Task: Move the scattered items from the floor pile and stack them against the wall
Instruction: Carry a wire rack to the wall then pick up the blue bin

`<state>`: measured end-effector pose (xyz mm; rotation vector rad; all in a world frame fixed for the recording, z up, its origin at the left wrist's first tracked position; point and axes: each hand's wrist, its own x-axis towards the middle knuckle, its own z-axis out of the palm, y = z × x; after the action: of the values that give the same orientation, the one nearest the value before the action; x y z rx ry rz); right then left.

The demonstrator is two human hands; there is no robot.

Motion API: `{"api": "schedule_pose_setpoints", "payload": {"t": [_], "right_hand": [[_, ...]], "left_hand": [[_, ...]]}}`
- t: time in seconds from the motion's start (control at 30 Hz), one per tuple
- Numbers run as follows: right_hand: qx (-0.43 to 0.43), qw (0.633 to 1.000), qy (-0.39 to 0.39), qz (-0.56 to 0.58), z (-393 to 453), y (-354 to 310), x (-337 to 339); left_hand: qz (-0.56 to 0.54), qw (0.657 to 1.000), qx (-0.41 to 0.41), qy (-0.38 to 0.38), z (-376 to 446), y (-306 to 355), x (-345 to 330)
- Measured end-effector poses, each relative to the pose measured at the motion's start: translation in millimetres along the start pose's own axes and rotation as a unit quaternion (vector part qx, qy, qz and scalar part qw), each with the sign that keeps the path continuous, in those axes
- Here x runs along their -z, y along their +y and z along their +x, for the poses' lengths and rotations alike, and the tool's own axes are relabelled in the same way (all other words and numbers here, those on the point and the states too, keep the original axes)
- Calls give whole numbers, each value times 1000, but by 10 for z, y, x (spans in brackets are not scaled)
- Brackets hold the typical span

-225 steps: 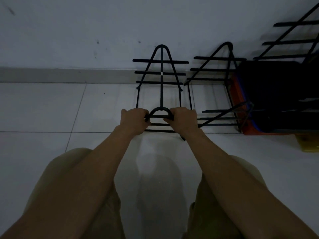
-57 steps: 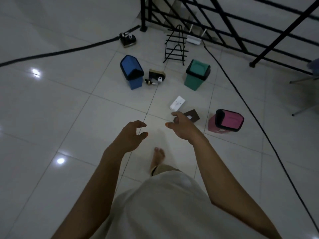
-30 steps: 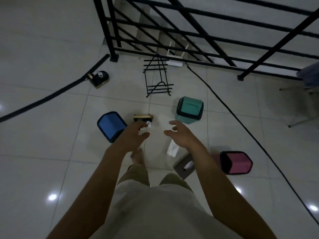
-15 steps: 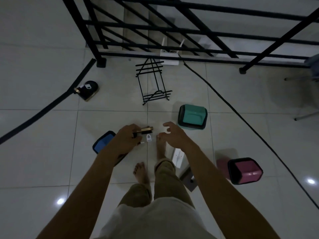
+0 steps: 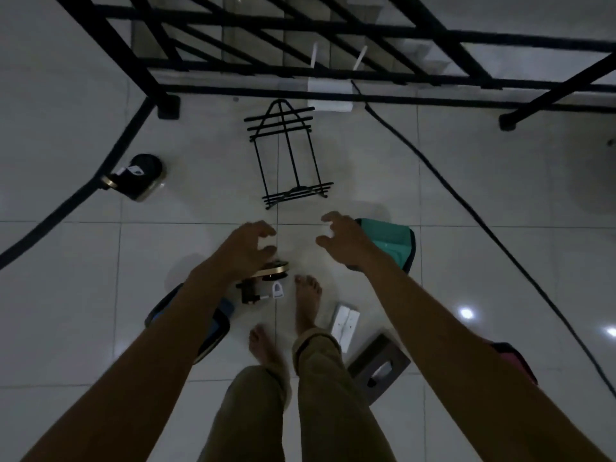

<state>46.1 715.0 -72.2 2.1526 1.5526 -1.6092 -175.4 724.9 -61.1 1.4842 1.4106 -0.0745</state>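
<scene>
Pale glossy floor tiles (image 5: 100,311) fill the head view, dim and dotted with lamp glints, and a black railing (image 5: 300,61) crosses the top with stairs behind it. A white router (image 5: 328,95) sits at the railing's foot, and a black cable (image 5: 466,201) runs from it down the right side. Another thick cable (image 5: 66,208) slants across the left to a black and gold object (image 5: 138,176).

Just below the railing a black wire rack (image 5: 288,155) lies on the floor, well ahead of both hands. The left hand (image 5: 245,248) hovers with fingers loosely curled, holding nothing, above a small gold-rimmed item (image 5: 270,273). The right hand (image 5: 343,240) is likewise spread and empty, in front of a teal bin (image 5: 390,241). A blue bin (image 5: 213,328) shows under the left forearm, and a pink bin (image 5: 515,358) peeks out beyond the right forearm. Near the bare feet (image 5: 308,295) lie a white strip (image 5: 345,323) and a grey box (image 5: 378,365).
</scene>
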Motion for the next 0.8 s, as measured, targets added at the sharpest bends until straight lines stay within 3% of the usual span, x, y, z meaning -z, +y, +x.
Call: {"api": "schedule_pose_setpoints", "payload": {"t": [0.17, 0.27, 0.4, 0.53, 0.63, 0.73, 0.8], "right_hand": [[28, 998, 33, -54, 1356, 383, -177], [60, 988, 79, -116, 2315, 749, -459], [68, 957, 85, -268, 3235, 1229, -904], [83, 924, 189, -321, 3536, 1432, -1218], [108, 909, 240, -323, 3618, 1421, -1191], [107, 892, 257, -357, 3697, 1392, -1073], [89, 900, 220, -365, 3752, 1350, -981]], "left_hand": [[34, 999, -9, -18, 1356, -438, -337], [155, 988, -14, 14, 2347, -804, -674], [300, 953, 39, 13, 3325, -1339, -1113], [346, 929, 7, 127, 3617, -1665, -1390], [318, 927, -39, 193, 3674, -1721, -1345], [272, 945, -12, 179, 3758, -1695, -1294], [275, 950, 26, 146, 3802, -1654, -1279]]}}
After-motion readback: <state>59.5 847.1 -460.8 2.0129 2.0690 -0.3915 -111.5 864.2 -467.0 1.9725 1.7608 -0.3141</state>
